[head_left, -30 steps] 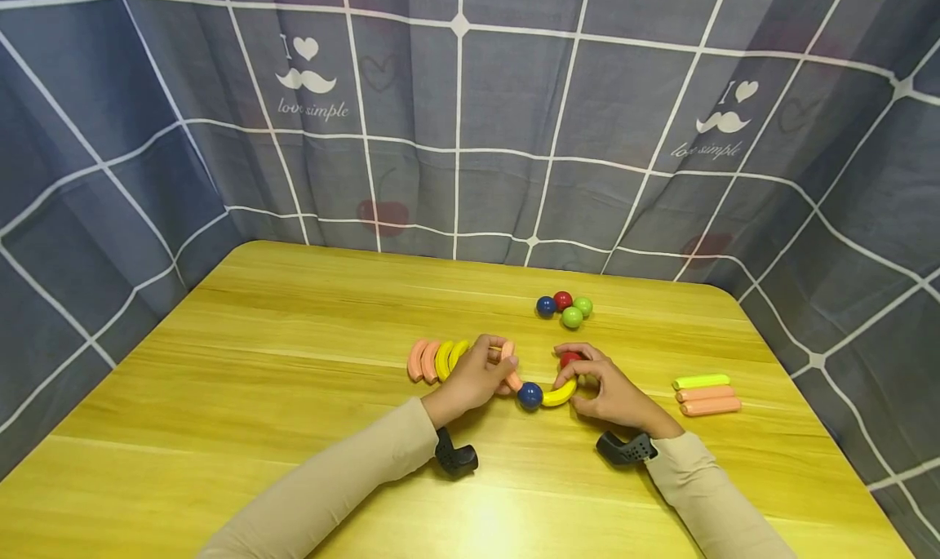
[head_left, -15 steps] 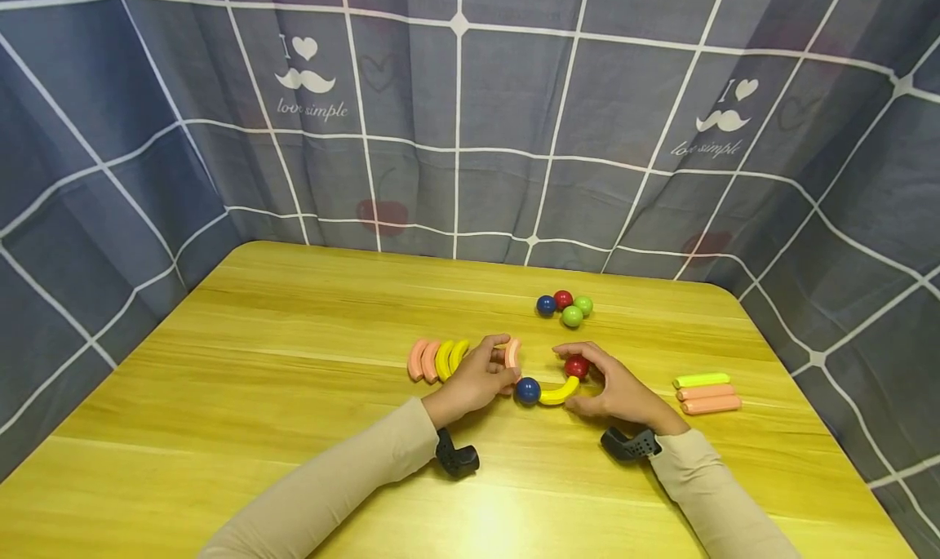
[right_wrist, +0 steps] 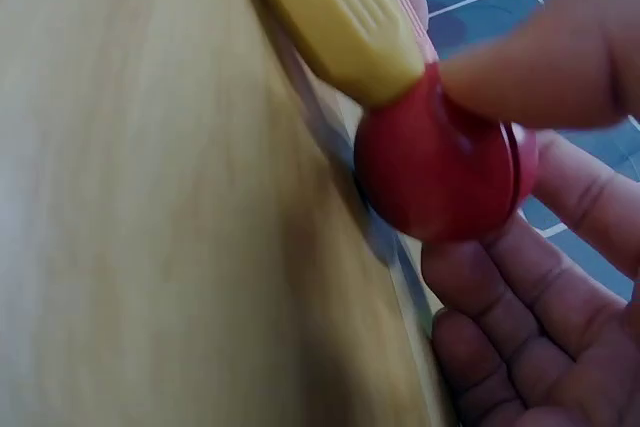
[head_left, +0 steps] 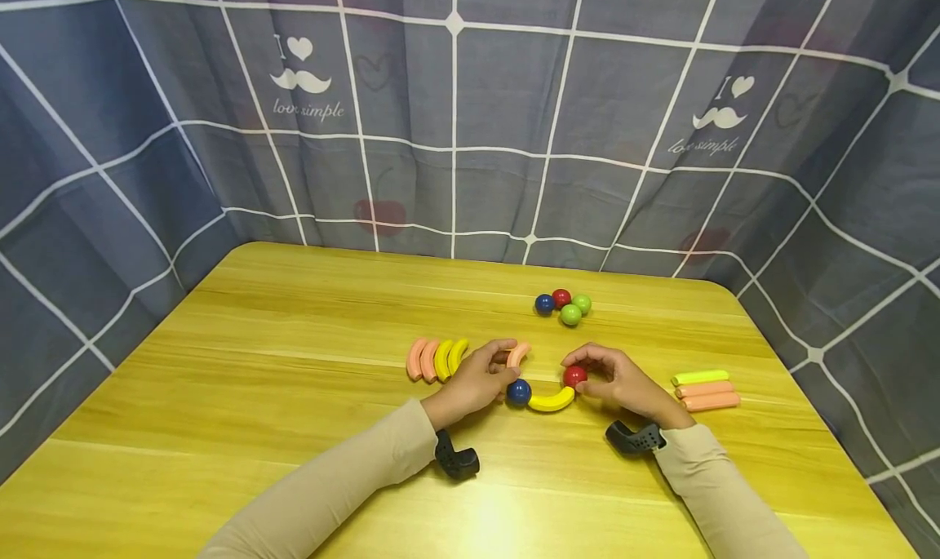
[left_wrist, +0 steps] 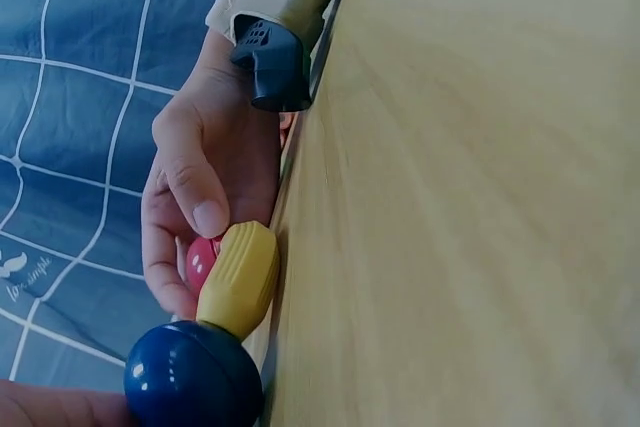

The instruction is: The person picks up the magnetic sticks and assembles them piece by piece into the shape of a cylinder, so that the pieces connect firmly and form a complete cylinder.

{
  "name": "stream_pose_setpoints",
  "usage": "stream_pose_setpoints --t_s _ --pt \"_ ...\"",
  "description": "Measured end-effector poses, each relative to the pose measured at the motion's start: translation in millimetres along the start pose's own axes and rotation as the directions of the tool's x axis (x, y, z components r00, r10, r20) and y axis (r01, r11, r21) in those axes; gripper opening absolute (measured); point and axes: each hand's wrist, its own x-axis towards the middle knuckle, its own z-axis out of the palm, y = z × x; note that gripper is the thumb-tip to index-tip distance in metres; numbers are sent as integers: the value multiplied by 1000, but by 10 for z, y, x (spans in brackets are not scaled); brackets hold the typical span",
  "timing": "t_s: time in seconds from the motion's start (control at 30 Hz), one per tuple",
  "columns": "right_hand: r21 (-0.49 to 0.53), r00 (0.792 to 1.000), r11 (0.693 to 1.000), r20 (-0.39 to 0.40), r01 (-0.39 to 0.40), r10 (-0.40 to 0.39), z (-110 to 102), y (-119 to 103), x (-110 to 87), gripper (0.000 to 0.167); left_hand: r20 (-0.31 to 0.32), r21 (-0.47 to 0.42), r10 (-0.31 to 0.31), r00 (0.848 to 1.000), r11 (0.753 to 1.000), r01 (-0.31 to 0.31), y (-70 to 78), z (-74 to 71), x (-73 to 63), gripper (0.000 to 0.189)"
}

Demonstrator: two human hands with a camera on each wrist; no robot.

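My left hand (head_left: 479,382) holds a pink curved stick (head_left: 519,353) between thumb and fingers. The stick's lower end is right at a blue ball (head_left: 518,392), close to the left thumb. From that ball a yellow curved stick (head_left: 552,401) runs right to a red ball (head_left: 575,377). My right hand (head_left: 618,383) grips this red ball, its thumb (right_wrist: 550,62) pressed on one side and fingers curled behind. In the right wrist view the yellow stick's end meets the red ball. The left wrist view shows the yellow stick's other end against the blue ball.
Farther back sit two green balls (head_left: 571,314), a red ball (head_left: 561,298) and a blue ball (head_left: 544,303). Pink (head_left: 416,359) and yellow curved sticks (head_left: 444,360) lie in a row at left. Straight pink (head_left: 709,401) and yellow-green sticks (head_left: 701,377) lie at right. A checked curtain surrounds the table.
My right hand has let go of the yellow curved stick and taken hold of the red ball. The blue ball and yellow stick have shifted left; the pink stick now leans right.
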Motion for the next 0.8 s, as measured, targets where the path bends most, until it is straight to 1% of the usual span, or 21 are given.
stream_pose_setpoints --t_s 0.1,0.17,0.2,0.27,0.3,0.33,0.4,0.47,0.53,0.67,0.8 --pt "19 999 1000 41 -22 22 -24 -26 2 30 3 12 10 1000 1000 -10 -6 5 -5 49" --pt "25 999 999 31 -32 31 -28 -38 2 30 4 16 18 1000 1000 -18 -16 7 -5 48" --pt "30 999 999 8 -41 41 -26 -39 4 30 3 17 22 1000 1000 -22 -21 8 -6 47" --pt "38 995 997 -79 -62 65 -21 -28 14 32 6 15 31 1000 999 -31 -31 9 -4 47" --pt "42 987 996 -137 -76 81 -16 -16 23 33 6 15 35 999 999 -35 -38 9 -4 48" --pt "44 976 995 -197 -88 95 -11 -1 36 35 7 14 37 999 999 -37 -44 8 -5 48" --pt "37 947 993 -298 -116 122 -4 37 71 38 8 14 43 999 999 -44 -54 4 -8 48" --pt "7 925 991 -359 -134 127 -4 83 113 43 8 16 45 999 999 -45 -62 1 -11 47" --pt "-37 919 989 -378 -141 117 -12 127 161 44 6 20 39 999 999 -39 -69 -1 -14 46" --pt "-118 927 983 -363 -143 91 -56 197 267 43 -12 26 29 999 999 -29 -71 0 -12 44" --pt "-191 932 966 -349 -176 101 -104 220 370 48 -25 29 30 999 999 -30 -64 3 -10 43"
